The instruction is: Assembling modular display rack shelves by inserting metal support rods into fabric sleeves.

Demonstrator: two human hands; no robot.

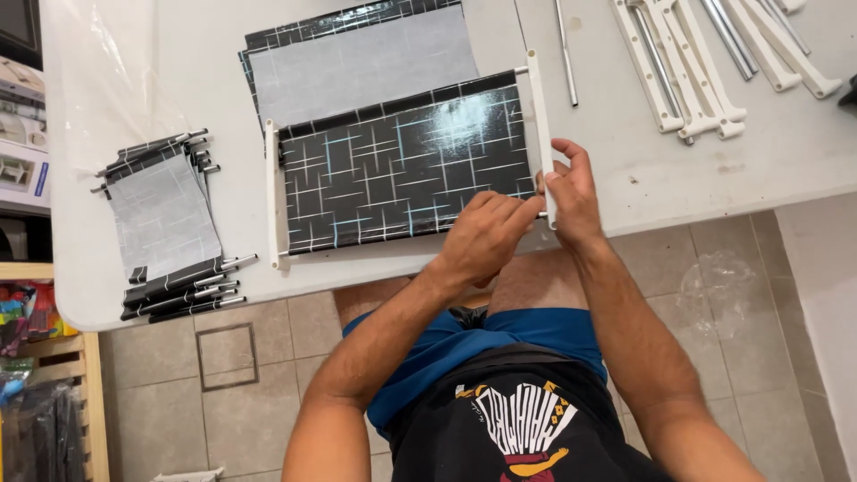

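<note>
1. A white counter [714, 178] over a tiled floor is seen from above.
2. At centre frame, a glossy black patterned shelf panel [402, 170] lies flat between white plastic side rails [538, 125].
3. The right rail is pinched by the right hand [571, 192]; the left hand [486, 236] is closed on the panel's rod end, steadying the joint.
4. Spare panels [165, 223] are stacked at left; white brackets [696, 71] lie upper right.

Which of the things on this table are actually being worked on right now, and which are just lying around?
In hand:
- black patterned shelf panel
- white side bar at its right end, gripped by the right hand
- left hand at the panel's near right corner
- white side bar at the left end

Lying about:
- stack of rolled panels
- spare panel
- white brackets
- metal rod
</note>
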